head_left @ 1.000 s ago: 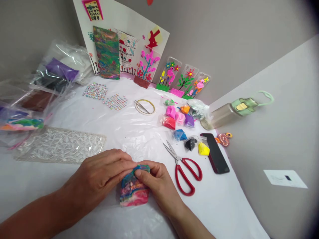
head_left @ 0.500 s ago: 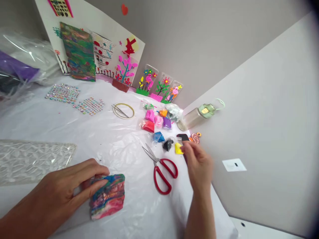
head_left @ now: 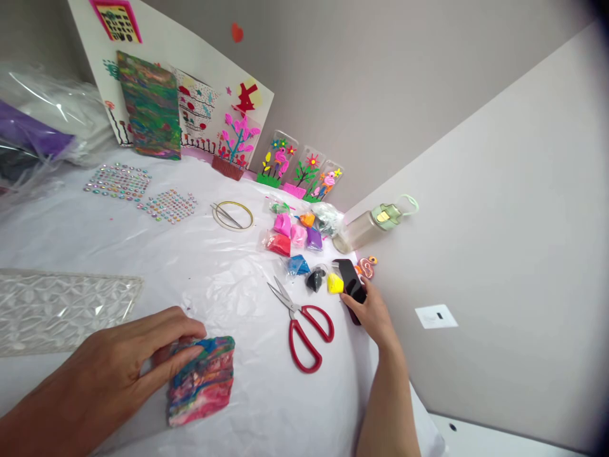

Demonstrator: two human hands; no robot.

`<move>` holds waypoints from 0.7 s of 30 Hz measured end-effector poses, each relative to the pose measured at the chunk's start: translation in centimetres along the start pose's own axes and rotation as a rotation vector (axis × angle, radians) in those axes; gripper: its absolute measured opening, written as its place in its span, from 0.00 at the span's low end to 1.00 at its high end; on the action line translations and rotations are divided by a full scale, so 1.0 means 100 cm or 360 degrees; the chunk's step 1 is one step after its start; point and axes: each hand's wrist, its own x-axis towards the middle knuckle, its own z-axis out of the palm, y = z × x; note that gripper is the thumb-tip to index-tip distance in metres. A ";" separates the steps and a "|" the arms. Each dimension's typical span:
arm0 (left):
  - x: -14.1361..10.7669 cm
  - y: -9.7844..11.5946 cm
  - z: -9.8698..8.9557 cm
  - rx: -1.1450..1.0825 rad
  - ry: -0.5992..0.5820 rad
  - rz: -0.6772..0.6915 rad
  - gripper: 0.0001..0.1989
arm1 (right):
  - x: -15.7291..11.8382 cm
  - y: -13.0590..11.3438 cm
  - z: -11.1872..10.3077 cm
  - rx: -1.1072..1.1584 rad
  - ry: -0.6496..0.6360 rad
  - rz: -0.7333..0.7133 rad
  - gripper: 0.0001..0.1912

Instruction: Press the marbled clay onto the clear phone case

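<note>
My left hand grips the left side of a marbled block of modelling clay, thumb on top and fingers behind its far edge. Blue, green, pink and white streaks run through the clay, which rests on the white table cover. At the right, my right hand has its thumb and fingers around a black smartphone lying on the table. Beside the phone is a yellow clay packet. Red-handled scissors lie with blades parted between my two hands.
Several bagged clay pieces sit toward the back right, near a green-lidded bottle. Tweezers lie across a yellow ring. Sticker gems and a clear textured sheet are leftward. Decorated phone cases lean on the wall.
My right hand has lowered from above the phone and its fingers have come around it. My left hand keeps its hold on the clay. The view has shifted slightly.
</note>
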 end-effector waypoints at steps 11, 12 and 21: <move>-0.008 -0.026 0.010 -0.0030 -0.0285 -0.0202 0.10 | 0.008 0.009 0.015 -0.0006 0.0148 -0.0141 0.41; -0.008 -0.026 0.009 -0.0022 -0.0282 -0.0209 0.10 | 0.006 0.009 0.015 0.0001 0.0157 -0.0167 0.41; -0.007 -0.026 0.010 -0.0057 -0.0166 -0.0085 0.08 | -0.024 -0.036 0.021 0.0029 0.0259 -0.0540 0.26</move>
